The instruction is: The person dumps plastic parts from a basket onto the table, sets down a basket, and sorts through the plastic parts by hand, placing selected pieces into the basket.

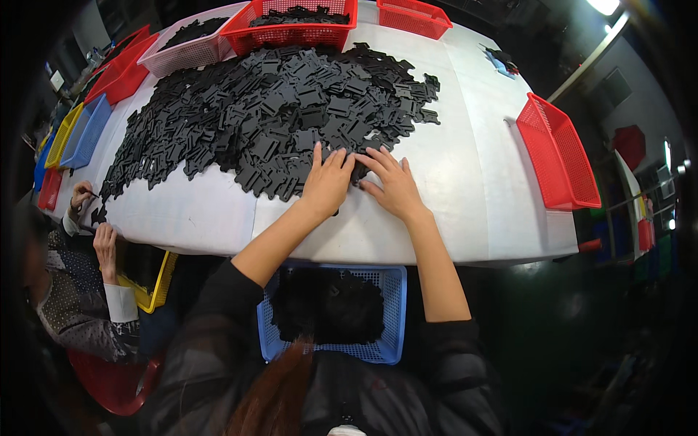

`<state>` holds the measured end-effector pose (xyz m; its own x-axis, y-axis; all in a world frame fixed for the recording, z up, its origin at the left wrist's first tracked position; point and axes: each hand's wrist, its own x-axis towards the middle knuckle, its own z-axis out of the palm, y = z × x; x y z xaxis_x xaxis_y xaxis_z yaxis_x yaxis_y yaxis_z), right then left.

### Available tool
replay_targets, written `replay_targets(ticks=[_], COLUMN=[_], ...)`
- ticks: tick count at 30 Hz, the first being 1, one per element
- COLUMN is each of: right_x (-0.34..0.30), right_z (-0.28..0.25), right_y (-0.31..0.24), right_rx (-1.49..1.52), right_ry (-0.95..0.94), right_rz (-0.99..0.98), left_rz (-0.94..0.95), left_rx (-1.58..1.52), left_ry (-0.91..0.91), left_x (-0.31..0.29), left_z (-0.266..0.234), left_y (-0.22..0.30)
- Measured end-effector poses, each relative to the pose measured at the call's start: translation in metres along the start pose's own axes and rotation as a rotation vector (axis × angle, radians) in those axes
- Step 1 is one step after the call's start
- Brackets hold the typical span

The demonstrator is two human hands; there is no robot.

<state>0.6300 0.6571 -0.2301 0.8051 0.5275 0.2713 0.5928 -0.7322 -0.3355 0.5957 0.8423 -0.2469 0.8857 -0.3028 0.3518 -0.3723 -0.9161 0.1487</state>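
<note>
A broad heap of flat black plastic parts [262, 116] with notched edges covers much of the white-covered table [472, 145]. At its near right edge, my left hand [329, 180] lies palm down with the fingers stretched over the parts. Close beside it, my right hand [396, 187] has its fingers spread, the thumb apart, over the heap's edge. The fingertips of both hands nearly meet. Some dark parts show between and under them, partly hidden by the fingers. Neither hand visibly grips a part.
Below the table edge in front of me is a blue basket [396, 312] with black pieces. A red basket [560, 156] stands at the right. Red [291, 35] and pink baskets [185, 54] hold parts behind the heap. At the left, a co-worker's hands [105, 247] handle dark pieces.
</note>
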Motion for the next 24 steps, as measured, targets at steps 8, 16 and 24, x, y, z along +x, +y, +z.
replay_targets(ticks=[8, 16, 24], right_x=[-0.084, -0.101, -0.072], right_z=[-0.038, -0.030, -0.044], right_y=[0.028, -0.006, -0.004], right_rx=[-0.032, -0.108, 0.200], right_ry=[0.132, 0.167, 0.161], right_rz=[0.100, 0.034, 0.296], left_rz=[0.186, 0.197, 0.083], left_rx=[-0.222, -0.297, -0.072], left_ry=[0.068, 0.066, 0.114], left_x=[-0.045, -0.045, -0.012], left_z=[-0.017, -0.026, -0.009], left_y=[0.048, 0.049, 0.014])
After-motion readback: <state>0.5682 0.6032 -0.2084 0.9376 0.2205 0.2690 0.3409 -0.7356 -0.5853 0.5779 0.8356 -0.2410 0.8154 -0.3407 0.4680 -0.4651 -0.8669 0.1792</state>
